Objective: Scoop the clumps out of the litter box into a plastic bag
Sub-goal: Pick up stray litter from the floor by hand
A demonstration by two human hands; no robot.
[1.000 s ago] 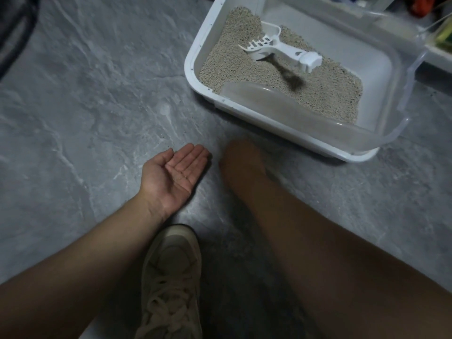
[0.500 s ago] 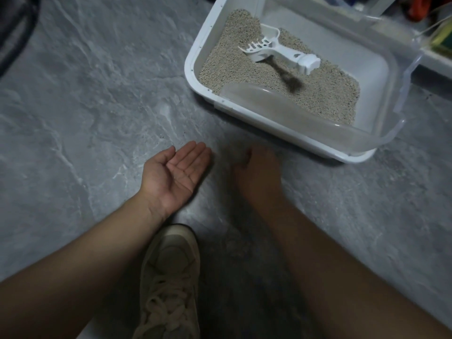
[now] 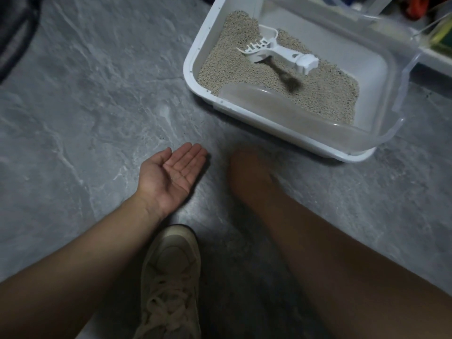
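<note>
While the left hand (image 3: 172, 173) is held palm up with fingers straight and a few grains on it, the blurred right hand (image 3: 247, 171) cannot be judged. The white slotted plastic scoop (image 3: 276, 53) lies on beige granular litter (image 3: 244, 67) inside the white rectangular plastic litter box (image 3: 193, 67). No writing can be read.

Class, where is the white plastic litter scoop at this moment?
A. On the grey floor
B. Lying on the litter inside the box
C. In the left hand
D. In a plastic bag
B: the white plastic litter scoop lies on the beige litter, untouched by either hand.
</note>
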